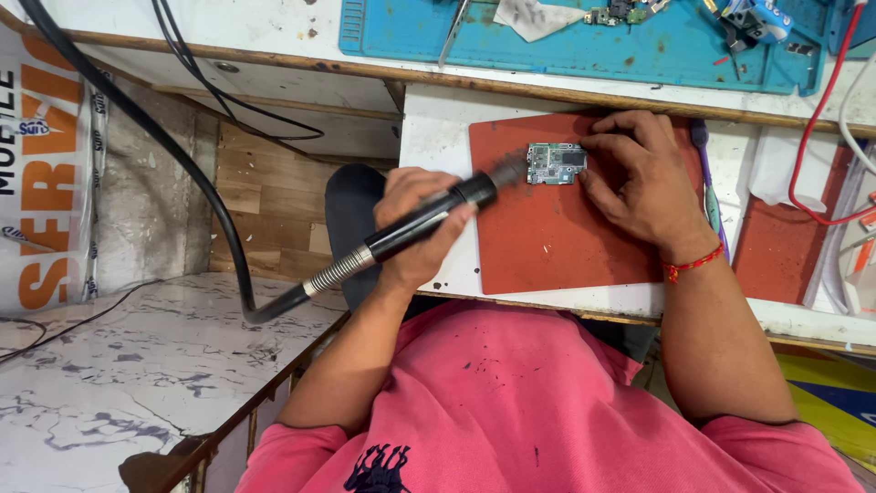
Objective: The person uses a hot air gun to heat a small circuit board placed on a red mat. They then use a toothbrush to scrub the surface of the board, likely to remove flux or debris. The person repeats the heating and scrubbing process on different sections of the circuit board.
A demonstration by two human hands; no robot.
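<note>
I wear a pink shirt (pixel 547 411) with dark specks, a dark emblem at bottom centre, and a red thread bracelet (pixel 691 266).

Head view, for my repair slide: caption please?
Left hand aims hot-air wand at circuit board, steadied by right hand.

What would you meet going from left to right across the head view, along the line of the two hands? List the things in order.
Black hose → left hand gripping the black handpiece → small circuit board on the red mat → right hand → red cable.
</note>
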